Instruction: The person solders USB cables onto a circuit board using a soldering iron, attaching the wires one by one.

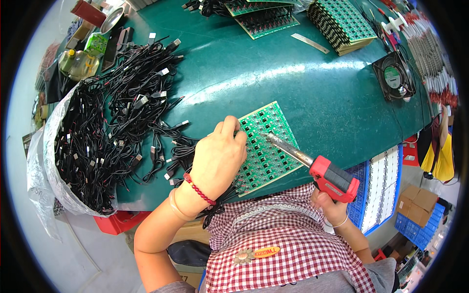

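A green circuit board panel (266,163), lined with rows of small black components, lies on the table in front of me. My left hand (221,152) is closed at the panel's left edge, its fingertips bent down over the upper left part. What those fingers pinch is hidden. Black USB cables (184,149) run beneath and beside this wrist. In my right hand (328,205) is a red and black soldering gun (334,178), gripped by its handle. Its metal barrel points up and left, with the tip over the panel's upper middle, at or just above the components.
A large heap of black USB cables (132,97) spreads over the left, partly inside a clear plastic bag (49,141). Stacked green panels (342,22), a metal ruler (310,43) and a small black fan (393,75) occupy the far right. Blue trays (381,188) stand beside the table.
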`<state>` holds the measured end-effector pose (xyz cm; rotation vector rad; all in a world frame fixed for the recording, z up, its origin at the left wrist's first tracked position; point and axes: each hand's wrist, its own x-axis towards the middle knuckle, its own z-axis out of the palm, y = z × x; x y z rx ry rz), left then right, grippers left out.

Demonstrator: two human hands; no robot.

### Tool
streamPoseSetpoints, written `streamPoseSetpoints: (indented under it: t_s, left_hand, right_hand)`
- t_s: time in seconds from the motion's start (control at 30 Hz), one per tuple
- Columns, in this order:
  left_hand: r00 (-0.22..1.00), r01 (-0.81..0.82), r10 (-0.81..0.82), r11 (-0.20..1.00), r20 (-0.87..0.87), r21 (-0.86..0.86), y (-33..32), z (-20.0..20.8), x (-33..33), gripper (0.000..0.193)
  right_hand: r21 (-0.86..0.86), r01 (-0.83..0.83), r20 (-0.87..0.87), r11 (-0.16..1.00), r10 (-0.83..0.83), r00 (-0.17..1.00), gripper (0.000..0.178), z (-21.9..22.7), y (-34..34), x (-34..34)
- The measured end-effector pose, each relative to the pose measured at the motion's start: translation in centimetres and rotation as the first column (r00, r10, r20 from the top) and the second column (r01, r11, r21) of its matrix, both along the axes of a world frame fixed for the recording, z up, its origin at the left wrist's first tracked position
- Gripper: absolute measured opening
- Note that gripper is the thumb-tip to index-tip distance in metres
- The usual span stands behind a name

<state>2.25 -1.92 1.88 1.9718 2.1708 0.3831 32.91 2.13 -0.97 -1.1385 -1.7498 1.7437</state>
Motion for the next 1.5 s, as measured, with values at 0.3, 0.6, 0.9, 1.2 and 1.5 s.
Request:
streamPoseSetpoints:
  t_s: [0.3, 0.6, 0.9, 1.2, 1.5]
  left_hand:
    - [0.998, 0.005, -0.004, 1.0, -0.057, 0.014, -0.2, -0.3, 0.0, 0.01]
    - [0.914, -0.036, 0.111, 0.98, -0.39, 0.195, 1.1, 3.5, -2.4, 0.014]
    - [0.817, -0.271, 0.377, 0.919, -0.436, 0.287, 0.8, 2.5, -12.2, 0.02]
    - [0.028, -0.357, -0.218, 0.909, 0.976, 0.213, -2.6, 1.1, -8.9, 0.036]
    - [0.84, -0.187, 0.107, 0.977, 0.531, 0.1, -1.3, 3.7, -7.4, 0.023]
  right_hand:
    - [-0.074, 0.087, -0.203, 0.993, -0.1, 0.974, 0.047, 1.0, 0.9, -1.8]
    - [-0.058, 0.177, -0.281, 0.982, -0.187, 0.941, 0.046, 1.4, 1.7, -2.8]
    - [-0.069, 0.248, -0.309, 0.966, -0.257, 0.915, 0.045, 2.3, 2.3, -3.2]
    - [-0.115, 0.266, -0.325, 0.957, -0.29, 0.9, 0.046, 3.1, 3.1, -4.0]
    - [-0.129, 0.311, -0.318, 0.942, -0.336, 0.886, 0.043, 3.2, 3.4, -4.3]
